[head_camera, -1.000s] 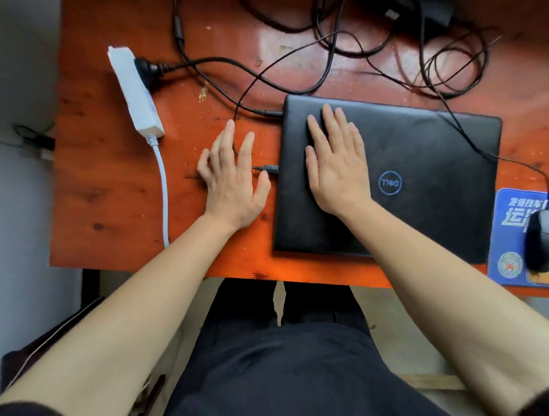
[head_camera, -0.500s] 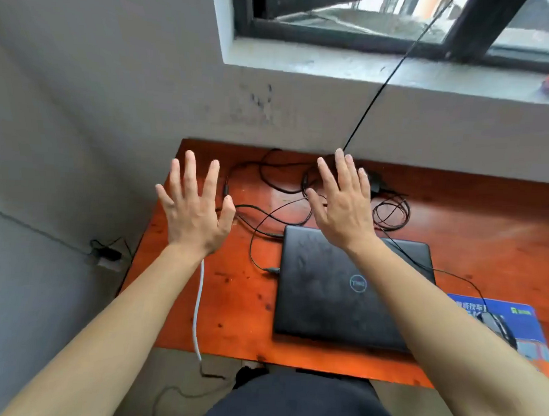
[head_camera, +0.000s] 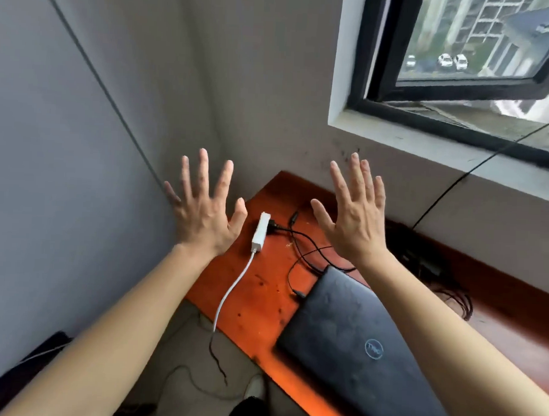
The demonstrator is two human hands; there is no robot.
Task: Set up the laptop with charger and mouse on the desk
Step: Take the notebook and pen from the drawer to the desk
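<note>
A black laptop (head_camera: 355, 343) lies closed on the orange wooden desk (head_camera: 257, 289), with two black plugs at its left edge. Thin black charger cables (head_camera: 300, 243) run from there to a white power strip (head_camera: 259, 230) at the desk's left end. My left hand (head_camera: 204, 211) is raised in the air above the desk's left corner, fingers spread, holding nothing. My right hand (head_camera: 354, 214) is raised above the cables, also spread and empty. The mouse is out of view.
A white cord (head_camera: 232, 291) drops from the power strip over the desk's front edge to the floor. More black cables (head_camera: 452, 294) lie coiled by the wall behind the laptop. Grey walls meet at the corner, and a black-framed window (head_camera: 461, 77) is above.
Both hands have lifted off the laptop and desk and now hover with fingers spread. The view has tilted up and swung left, so the mouse and its pad have left the frame.
</note>
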